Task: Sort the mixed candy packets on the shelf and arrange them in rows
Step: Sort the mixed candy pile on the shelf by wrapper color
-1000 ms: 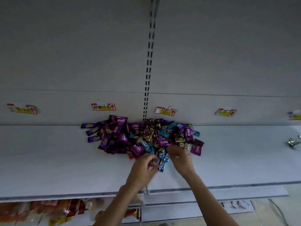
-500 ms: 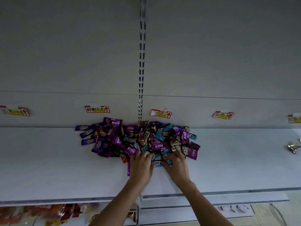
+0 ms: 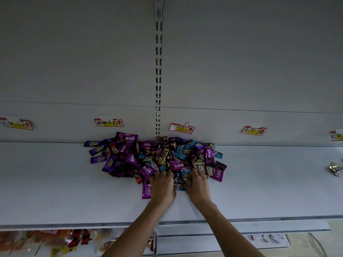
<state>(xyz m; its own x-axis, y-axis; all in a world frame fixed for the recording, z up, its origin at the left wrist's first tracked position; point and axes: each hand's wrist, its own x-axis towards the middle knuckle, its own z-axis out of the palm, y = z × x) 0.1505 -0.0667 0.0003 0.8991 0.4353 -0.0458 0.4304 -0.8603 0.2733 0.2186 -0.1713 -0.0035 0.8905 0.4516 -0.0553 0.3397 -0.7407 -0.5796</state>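
Head view: both hands now lie on the near edge of the pile of candy packets [image 3: 157, 156]. 1 second ago they were drawn back slightly toward the person, and the left one was raised with something small at its fingertips. 0.5 seconds ago they were already down on the pile, and they sit much the same now. I read this as a reach back in for the next pick or for spreading the heap. No rows are visible yet, so the sorting looks barely begun.

The left hand [image 3: 163, 188] is palm down with its knuckles up and its fingers bent forward. The tips are buried among the packets, just beside a purple packet [image 3: 146, 190] that juts out toward the shelf's front. The right hand [image 3: 197, 186] mirrors it close by, palm down, with its fingers splayed a little into the wrappers. A blue packet [image 3: 179, 187] shows in the gap between the 2 hands. Whether either hand actually has hold of a packet I cannot tell, because the fingertips are hidden in the heap.

Both forearms come up from the bottom of the frame and converge on the pile. The pile sits mid-shelf against the back wall of the white shelf [image 3: 55, 182], below the price tags [image 3: 108, 122]. 1 gold candy [image 3: 335, 168] lies well apart at the far right.
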